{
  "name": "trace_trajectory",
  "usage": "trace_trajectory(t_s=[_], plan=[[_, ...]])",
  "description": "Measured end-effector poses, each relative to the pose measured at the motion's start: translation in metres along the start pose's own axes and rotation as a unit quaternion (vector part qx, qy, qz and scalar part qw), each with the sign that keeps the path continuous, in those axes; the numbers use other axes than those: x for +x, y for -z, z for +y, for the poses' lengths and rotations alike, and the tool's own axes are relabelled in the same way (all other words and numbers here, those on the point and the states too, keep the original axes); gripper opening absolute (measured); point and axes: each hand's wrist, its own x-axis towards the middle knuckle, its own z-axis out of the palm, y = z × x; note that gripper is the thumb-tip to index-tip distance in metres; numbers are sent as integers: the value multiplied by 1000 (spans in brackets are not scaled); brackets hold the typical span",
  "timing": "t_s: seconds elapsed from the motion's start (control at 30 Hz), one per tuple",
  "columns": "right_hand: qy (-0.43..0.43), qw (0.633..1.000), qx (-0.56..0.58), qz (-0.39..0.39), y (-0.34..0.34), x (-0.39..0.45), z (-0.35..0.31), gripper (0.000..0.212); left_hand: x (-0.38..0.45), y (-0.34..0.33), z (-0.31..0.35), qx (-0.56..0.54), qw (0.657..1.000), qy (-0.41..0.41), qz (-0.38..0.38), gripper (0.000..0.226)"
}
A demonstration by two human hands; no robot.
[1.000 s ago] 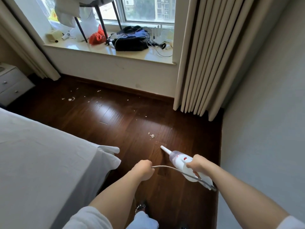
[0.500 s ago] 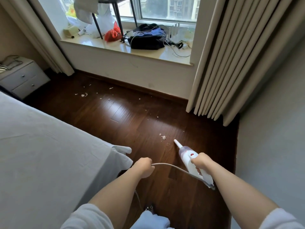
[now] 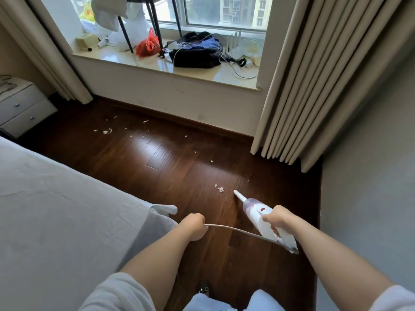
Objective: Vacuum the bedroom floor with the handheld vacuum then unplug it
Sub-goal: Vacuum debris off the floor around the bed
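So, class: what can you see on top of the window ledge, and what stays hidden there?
On the window ledge lie a black bag, a red bag, white cables and chair legs. The bags' contents and whatever lies behind the right curtain stay hidden.

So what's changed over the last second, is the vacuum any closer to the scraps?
The vacuum in the right hand has moved forward; its nozzle now points just short of the nearest scraps. The left hand still grips the cord. No scraps picked up yet.
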Motion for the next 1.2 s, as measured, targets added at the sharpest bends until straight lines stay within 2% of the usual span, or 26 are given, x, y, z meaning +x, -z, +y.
trace_trajectory(t_s=[0.1, 0.3, 0.8, 1.0, 1.2], plan=[[-5, 999, -19, 26, 21, -8, 9, 44, 3, -4, 27, 7, 1000, -23, -1, 30], [-11, 1000, -11, 3, 35, -9, 28, 42, 3, -17, 67, -11, 999, -33, 4, 33], [-5, 999, 24, -44, 23, 32, -4, 39, -24, -14, 24, -61, 994, 86, 37, 30], [-14, 999, 12, -31, 34, 29, 8, 41, -18, -15, 38, -56, 995, 71, 32, 28], [10, 997, -70, -10, 53, 14, 30, 46, -8, -22, 70, -27, 999, 27, 21, 29]])
